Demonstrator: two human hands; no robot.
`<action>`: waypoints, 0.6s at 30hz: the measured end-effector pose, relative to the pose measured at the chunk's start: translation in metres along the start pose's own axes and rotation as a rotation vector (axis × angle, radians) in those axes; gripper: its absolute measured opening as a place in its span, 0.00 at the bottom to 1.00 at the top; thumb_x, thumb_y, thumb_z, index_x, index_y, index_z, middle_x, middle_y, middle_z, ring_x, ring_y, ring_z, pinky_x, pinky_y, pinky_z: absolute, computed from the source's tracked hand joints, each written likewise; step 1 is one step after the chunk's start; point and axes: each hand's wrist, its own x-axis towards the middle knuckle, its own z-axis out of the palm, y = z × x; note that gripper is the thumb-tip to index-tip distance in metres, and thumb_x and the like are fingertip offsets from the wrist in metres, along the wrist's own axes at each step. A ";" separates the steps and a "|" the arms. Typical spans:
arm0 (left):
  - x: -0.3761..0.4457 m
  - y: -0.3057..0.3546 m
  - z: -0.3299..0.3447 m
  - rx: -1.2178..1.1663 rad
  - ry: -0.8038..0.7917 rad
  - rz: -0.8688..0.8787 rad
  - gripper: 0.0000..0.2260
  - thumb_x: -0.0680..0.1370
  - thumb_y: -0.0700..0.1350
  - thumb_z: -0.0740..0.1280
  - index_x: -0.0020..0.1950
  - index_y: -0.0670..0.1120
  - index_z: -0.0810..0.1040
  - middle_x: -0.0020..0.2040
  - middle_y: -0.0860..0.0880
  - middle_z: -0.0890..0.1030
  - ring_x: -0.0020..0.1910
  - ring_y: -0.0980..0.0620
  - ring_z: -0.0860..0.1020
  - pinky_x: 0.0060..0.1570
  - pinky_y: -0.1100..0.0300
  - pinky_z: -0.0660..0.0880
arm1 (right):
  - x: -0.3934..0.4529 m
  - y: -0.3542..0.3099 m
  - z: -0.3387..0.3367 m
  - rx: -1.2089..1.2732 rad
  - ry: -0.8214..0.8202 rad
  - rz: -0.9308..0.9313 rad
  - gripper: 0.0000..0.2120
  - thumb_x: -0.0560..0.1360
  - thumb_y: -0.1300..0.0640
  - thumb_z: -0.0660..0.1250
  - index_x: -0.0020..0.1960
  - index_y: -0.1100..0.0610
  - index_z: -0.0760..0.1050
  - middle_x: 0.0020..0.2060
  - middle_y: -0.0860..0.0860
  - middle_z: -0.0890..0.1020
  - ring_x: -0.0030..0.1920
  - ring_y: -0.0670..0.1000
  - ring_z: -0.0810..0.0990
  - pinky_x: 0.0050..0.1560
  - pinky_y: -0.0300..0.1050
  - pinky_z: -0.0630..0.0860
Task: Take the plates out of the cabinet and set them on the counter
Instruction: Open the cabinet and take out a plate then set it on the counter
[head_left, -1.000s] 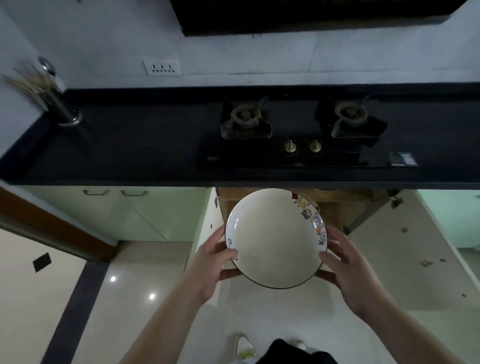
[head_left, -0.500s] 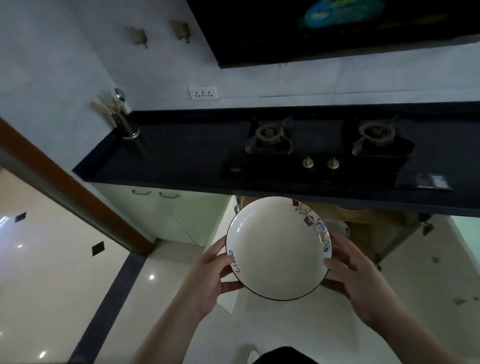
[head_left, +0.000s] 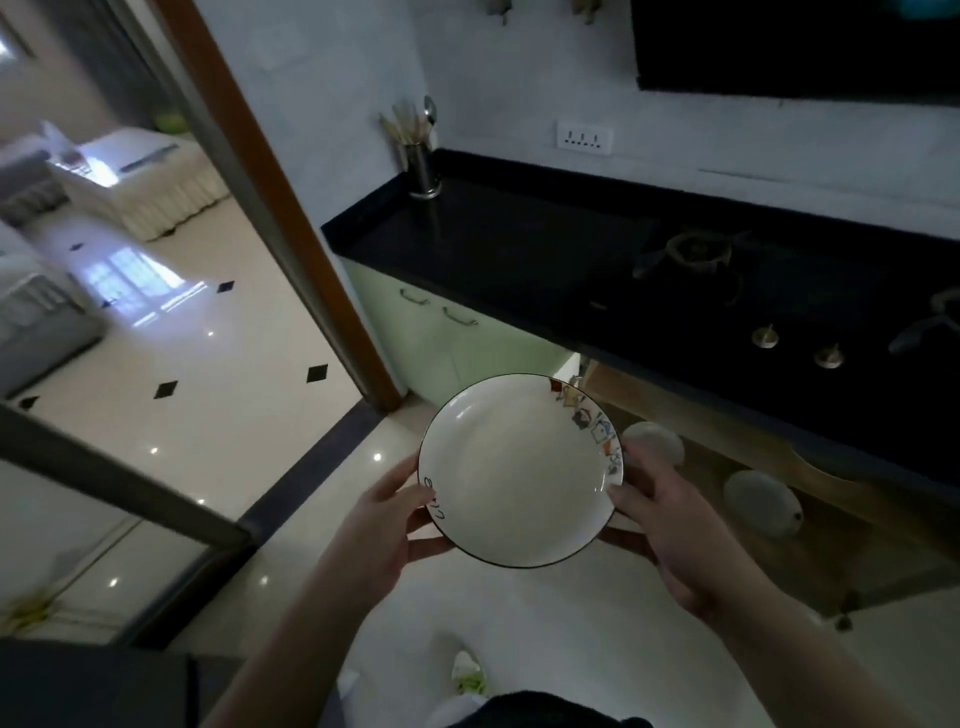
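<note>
I hold a white plate (head_left: 519, 470) with a thin dark rim and small coloured pictures along its right edge, level, in front of me above the floor. My left hand (head_left: 387, 512) grips its left edge and my right hand (head_left: 662, 525) grips its right edge. The black counter (head_left: 519, 244) runs beyond and above the plate. Below the counter at the right an open wooden cabinet (head_left: 769, 447) shows two pale rounded things on its shelf.
A gas hob (head_left: 727, 280) with two knobs sits on the counter's right part. A metal utensil holder (head_left: 423, 166) stands at the counter's left end. Pale green cabinet doors (head_left: 441, 332) lie under the counter. A brown door frame (head_left: 280, 208) at the left opens onto another room.
The view has swung left, bringing the doorway and the other room into sight. The plate stays held in both hands, at about the same height in front of me.
</note>
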 end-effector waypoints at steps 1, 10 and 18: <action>-0.003 0.000 -0.007 -0.014 0.016 0.006 0.20 0.78 0.34 0.63 0.61 0.57 0.81 0.53 0.44 0.85 0.50 0.42 0.84 0.43 0.46 0.82 | 0.004 -0.001 0.007 -0.001 -0.015 0.001 0.19 0.80 0.63 0.61 0.63 0.42 0.75 0.59 0.45 0.81 0.58 0.50 0.81 0.52 0.52 0.82; -0.007 0.010 -0.074 -0.085 0.150 0.060 0.19 0.78 0.35 0.65 0.61 0.57 0.78 0.50 0.43 0.86 0.50 0.43 0.84 0.41 0.46 0.82 | 0.050 0.000 0.076 -0.062 -0.092 0.054 0.23 0.80 0.64 0.61 0.61 0.35 0.74 0.57 0.46 0.83 0.57 0.53 0.81 0.48 0.52 0.83; 0.023 0.045 -0.162 -0.093 0.175 0.087 0.21 0.78 0.35 0.64 0.64 0.57 0.77 0.48 0.47 0.86 0.47 0.46 0.85 0.40 0.49 0.82 | 0.099 -0.013 0.167 -0.009 -0.207 0.074 0.23 0.80 0.66 0.60 0.57 0.37 0.78 0.54 0.47 0.85 0.52 0.50 0.84 0.43 0.47 0.81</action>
